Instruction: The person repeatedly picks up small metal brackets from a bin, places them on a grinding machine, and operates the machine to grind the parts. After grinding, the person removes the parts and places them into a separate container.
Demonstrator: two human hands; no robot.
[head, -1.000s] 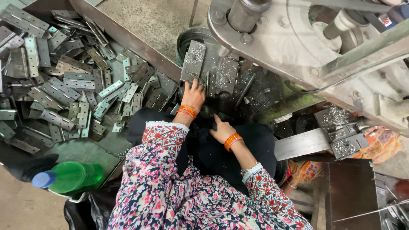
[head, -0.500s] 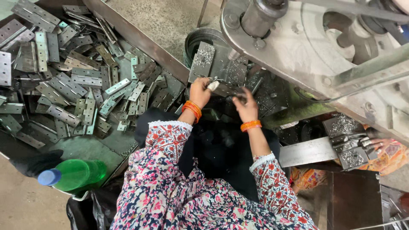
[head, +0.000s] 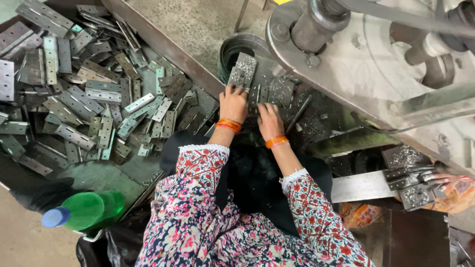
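Both hands on gritty press bed, hinges piled left.

ahead: our 2 hands meet the press frame | left: hinge pile behind a metal rail | between: narrow gap only

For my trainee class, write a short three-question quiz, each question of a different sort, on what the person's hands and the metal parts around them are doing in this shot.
1. True or false: the left hand rests below an upright metal plate.
2. Where does the pile of hinge plates lie? A) to the person's left B) to the person's right C) on the lap
3. What colour are the bangles on both wrists?

Key
1. True.
2. A.
3. Orange. The right hand, palm down on the machine bed, wears them too.
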